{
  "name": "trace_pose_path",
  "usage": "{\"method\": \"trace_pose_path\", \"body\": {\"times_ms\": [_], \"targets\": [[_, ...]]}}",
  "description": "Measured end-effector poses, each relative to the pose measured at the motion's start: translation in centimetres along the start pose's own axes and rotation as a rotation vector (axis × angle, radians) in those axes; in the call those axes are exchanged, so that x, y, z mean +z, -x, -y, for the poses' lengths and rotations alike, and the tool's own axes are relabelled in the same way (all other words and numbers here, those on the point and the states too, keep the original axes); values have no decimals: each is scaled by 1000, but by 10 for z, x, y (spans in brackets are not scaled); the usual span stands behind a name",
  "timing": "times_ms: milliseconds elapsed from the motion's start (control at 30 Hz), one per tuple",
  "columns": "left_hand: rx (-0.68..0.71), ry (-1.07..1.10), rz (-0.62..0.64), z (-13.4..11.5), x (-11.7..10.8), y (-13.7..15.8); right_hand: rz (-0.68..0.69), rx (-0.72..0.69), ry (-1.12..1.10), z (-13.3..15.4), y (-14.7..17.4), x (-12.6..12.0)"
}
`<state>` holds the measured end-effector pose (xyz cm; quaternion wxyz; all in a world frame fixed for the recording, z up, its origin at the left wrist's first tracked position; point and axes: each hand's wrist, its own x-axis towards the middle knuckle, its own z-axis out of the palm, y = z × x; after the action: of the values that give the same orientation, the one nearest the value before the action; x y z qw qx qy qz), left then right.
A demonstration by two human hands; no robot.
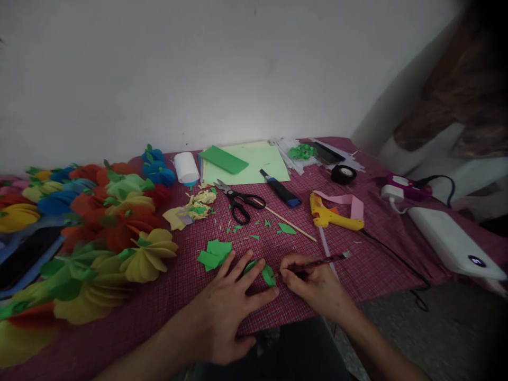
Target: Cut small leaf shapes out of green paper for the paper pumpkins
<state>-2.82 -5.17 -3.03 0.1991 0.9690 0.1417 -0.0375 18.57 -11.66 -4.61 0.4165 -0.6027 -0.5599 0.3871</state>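
Observation:
My left hand (pixel 230 304) lies spread on the checked cloth, its fingers apart and resting about small green paper leaves (pixel 269 275). Just to its right, my right hand (pixel 313 283) is closed around a dark red pencil (pixel 317 263), its lower end at the edge of a leaf and its pale end pointing right. Cut green paper pieces (pixel 215 254) lie beside my left fingertips. Another green leaf (pixel 286 228) and small green scraps are farther up the cloth. Parts of the leaves are hidden under my left fingers.
Black scissors (pixel 238 201), a wooden stick (pixel 286 221) and a box cutter (pixel 281 190) lie beyond my hands. At right are a yellow glue gun (pixel 333 217) with its cord and a white power bank (pixel 452 241). Colourful paper pumpkins (pixel 148 256) crowd the left side.

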Motion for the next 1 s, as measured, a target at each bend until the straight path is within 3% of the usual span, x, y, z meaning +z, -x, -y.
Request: {"method": "trace_pose_path", "body": {"times_ms": [233, 433, 867, 1000], "targets": [[7, 3, -4, 1, 1, -1, 45, -18, 3, -7, -1, 1], [3, -18, 7, 0, 1, -1, -36, -13, 2, -4, -2, 0], [14, -29, -6, 0, 0, -1, 84, -22, 43, -4, 1, -1], [10, -25, 9, 0, 0, -1, 36, -11, 46, -4, 0, -1]]}}
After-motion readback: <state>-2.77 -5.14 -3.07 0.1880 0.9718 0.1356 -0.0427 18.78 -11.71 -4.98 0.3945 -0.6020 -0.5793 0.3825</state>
